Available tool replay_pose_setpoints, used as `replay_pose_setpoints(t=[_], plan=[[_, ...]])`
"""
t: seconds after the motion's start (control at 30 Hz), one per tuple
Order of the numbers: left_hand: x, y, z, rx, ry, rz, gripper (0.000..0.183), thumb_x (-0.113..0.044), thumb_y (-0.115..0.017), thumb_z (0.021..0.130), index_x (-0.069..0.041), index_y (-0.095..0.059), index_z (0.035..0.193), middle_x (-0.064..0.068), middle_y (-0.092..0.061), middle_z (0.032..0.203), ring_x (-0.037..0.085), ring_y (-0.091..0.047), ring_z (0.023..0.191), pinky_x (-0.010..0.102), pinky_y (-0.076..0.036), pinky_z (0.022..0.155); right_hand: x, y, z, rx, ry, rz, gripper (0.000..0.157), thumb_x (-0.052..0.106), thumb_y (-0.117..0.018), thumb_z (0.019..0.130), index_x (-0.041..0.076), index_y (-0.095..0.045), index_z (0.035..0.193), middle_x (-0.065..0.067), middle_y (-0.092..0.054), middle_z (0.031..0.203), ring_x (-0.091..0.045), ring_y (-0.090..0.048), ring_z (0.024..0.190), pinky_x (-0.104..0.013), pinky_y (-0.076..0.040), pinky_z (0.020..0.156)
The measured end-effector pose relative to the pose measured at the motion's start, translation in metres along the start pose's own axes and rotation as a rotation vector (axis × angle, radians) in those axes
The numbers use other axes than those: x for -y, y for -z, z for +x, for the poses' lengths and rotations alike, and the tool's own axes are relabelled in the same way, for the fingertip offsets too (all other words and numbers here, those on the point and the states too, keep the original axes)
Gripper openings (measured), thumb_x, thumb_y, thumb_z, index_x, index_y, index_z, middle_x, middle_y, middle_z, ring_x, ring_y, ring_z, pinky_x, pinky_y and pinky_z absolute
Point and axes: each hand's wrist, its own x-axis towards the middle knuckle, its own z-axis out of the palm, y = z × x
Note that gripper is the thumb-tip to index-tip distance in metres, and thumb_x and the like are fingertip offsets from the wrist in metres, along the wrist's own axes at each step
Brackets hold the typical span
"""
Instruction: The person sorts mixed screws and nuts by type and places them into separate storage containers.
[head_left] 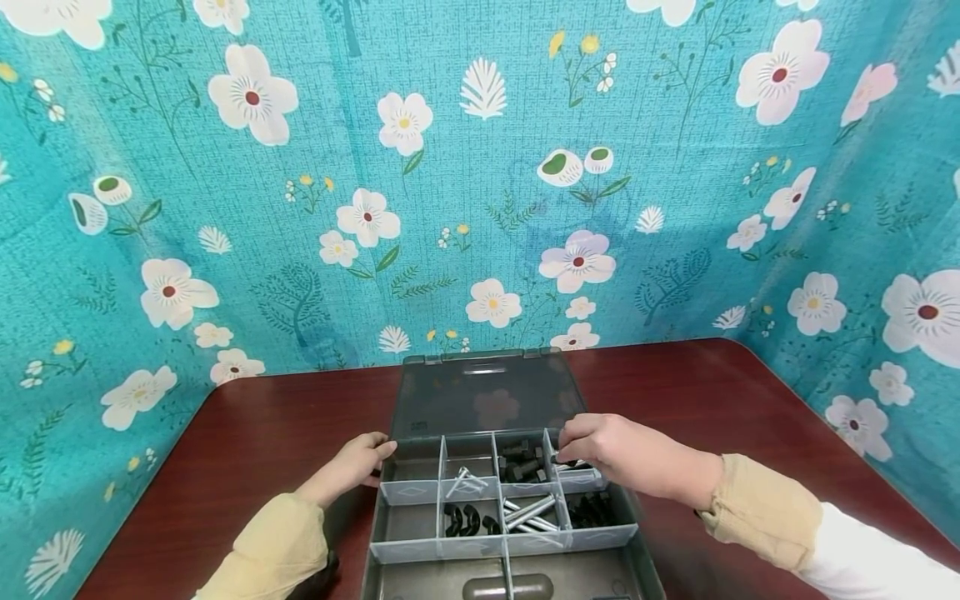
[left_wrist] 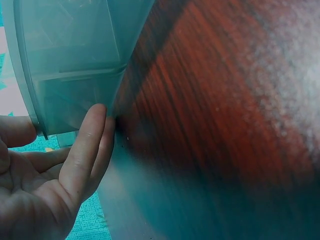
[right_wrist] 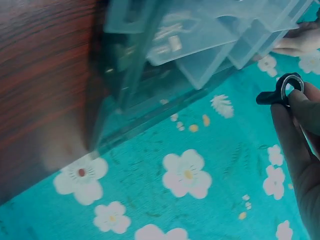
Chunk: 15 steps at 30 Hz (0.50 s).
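Note:
A grey compartment box (head_left: 442, 546) stands with its lid (head_left: 480, 396) laid back behind it. At its left rear corner my left hand (head_left: 356, 465) holds the box, thumb at the rim and long fingers along the outer wall (left_wrist: 75, 100). My right hand (head_left: 618, 450) is over the rear right compartment. Between thumb and fingertips it pinches a small black ring-shaped piece (right_wrist: 275, 95) with a projecting tab and a silvery inner ring. In the head view the hand mostly hides this piece.
Black bolts (head_left: 522, 462) fill a rear compartment; silver bolts (head_left: 531, 512) and curved black pieces (head_left: 468, 521) lie in the middle row. More small black parts (head_left: 591, 508) sit at right. The box is on a dark red wooden table (head_left: 300, 417), backed by a floral turquoise cloth (head_left: 450, 192).

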Motion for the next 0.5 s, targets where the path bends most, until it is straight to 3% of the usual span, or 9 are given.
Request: replay_pose_setpoints(t=[0.37, 0.5], plan=[[0.0, 0.001, -0.001, 0.01, 0.005, 0.001, 0.045, -0.011, -0.041, 0.097, 0.02, -0.033, 0.128, 0.032, -0.048, 0.119, 0.043, -0.05, 0.104, 0.043, -0.055, 0.071, 0.025, 0.0, 0.029, 0.088, 0.09, 0.027, 0.041, -0.02, -0.064, 0.068, 0.011, -0.071, 0.094, 0.004, -0.06, 0.095, -0.006, -0.056, 0.091, -0.008, -0.046, 0.076], [-0.001, 0.0, -0.002, 0.0, 0.001, 0.01, 0.043, -0.011, -0.041, 0.097, 0.019, -0.035, 0.127, 0.029, -0.05, 0.116, 0.038, -0.053, 0.099, 0.043, -0.055, 0.071, 0.031, -0.002, 0.041, 0.1, 0.125, 0.016, 0.039, -0.018, -0.064, 0.07, 0.011, -0.071, 0.094, 0.004, -0.06, 0.095, -0.006, -0.056, 0.093, -0.007, -0.045, 0.079]])
